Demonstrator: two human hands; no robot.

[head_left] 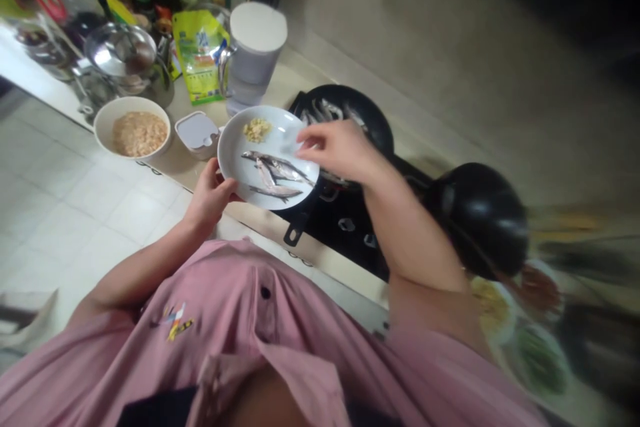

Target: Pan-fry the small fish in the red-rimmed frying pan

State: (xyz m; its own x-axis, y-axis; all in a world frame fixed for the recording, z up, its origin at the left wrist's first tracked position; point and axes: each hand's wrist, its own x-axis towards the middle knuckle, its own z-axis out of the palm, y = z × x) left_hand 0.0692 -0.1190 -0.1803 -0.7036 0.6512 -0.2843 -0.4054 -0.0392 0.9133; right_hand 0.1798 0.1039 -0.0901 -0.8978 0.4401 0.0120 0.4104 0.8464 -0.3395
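A white plate (235, 167) is held at its left rim by my left hand (213, 190), thumb on top and fingers underneath. On it lie several small silvery fish (270, 177) and a little heap of chopped, pale yellow garlic or ginger (257, 130). Over the plate's right edge hovers my right hand (335, 147), its fingers curled, with a gap between thumb and forefinger and nothing visible there. Behind this hand, a black frying pan (383, 127) on the stove contains more small fish (330, 109); plate and hand partly cover it.
Left of the plate stand a bowl of tan, crumbly food (137, 133), a lidded white container (197, 133), a yellow-green pouch (200, 57) and a water pitcher (257, 47). A black wok (480, 220) sits right of the stove (355, 233). Several blurred food dishes (540, 360) lie beyond.
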